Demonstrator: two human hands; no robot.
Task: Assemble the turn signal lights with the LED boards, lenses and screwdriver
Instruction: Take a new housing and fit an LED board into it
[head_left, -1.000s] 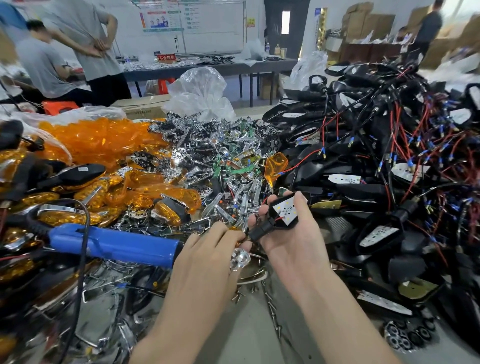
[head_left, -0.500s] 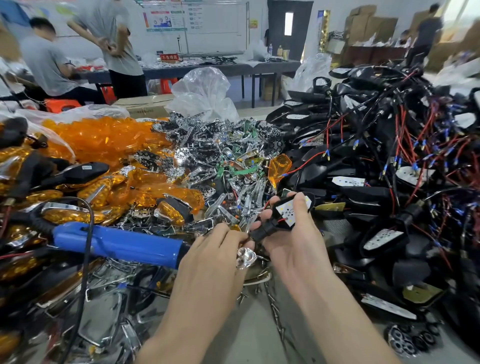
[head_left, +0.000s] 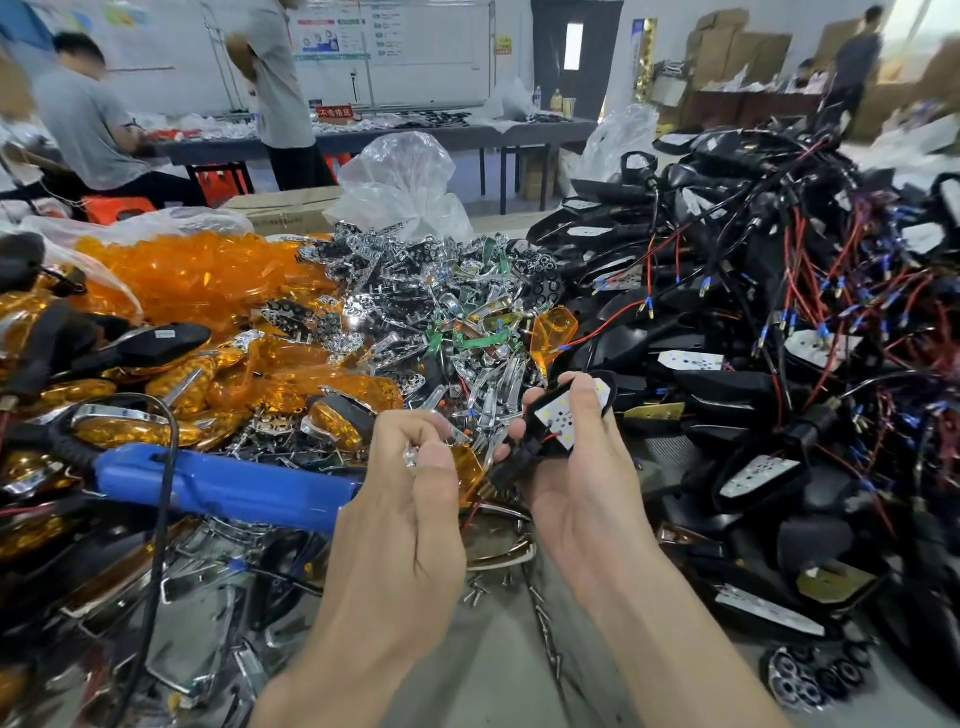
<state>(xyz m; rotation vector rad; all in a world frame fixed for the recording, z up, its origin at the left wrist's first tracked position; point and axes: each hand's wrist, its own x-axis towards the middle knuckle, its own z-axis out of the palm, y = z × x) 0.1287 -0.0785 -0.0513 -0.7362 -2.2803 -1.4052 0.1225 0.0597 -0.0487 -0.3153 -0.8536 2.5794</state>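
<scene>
Over the surface (head_left: 493, 670), our right hand (head_left: 582, 488) cradles the black signal housing (head_left: 525, 454), LED board (head_left: 563, 415) up, while our left hand (head_left: 405, 514) pinches a small chrome part (head_left: 410, 457) beside an amber lens (head_left: 467, 475); all seem light, brittle plastic, best gripped by their edges.

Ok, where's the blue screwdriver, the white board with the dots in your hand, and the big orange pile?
blue screwdriver (head_left: 234, 486): head view, middle of its blue body.
white LED board (head_left: 558, 418): head view, its spotted white face.
orange lens pile (head_left: 197, 270): head view, upper part of the heap.
</scene>
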